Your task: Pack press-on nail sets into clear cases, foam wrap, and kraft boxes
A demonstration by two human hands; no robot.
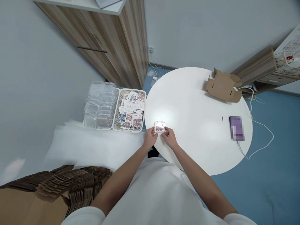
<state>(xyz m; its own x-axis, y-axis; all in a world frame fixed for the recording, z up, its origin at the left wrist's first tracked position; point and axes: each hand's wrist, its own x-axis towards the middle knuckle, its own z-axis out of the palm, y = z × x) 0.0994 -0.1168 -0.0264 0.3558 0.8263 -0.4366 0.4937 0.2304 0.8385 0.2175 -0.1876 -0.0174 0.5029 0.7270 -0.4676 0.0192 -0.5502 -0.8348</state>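
Note:
My left hand (pixel 150 137) and my right hand (pixel 169 136) meet at the near left edge of the round white table (pixel 194 125). Together they pinch a small clear plastic case (pixel 159 127) with reddish press-on nails inside. The left fingers grip its left side, the right fingers its right side. The case sits low over the tabletop; I cannot tell whether it touches it.
Left of the table a white basket (pixel 129 110) holds several nail sets and cards, beside stacked empty clear cases (pixel 99 106). A folded cardboard box (pixel 223 86) and a phone (pixel 236 128) on a white cable lie on the table. Flat brown cartons (pixel 70 184) pile up at my left.

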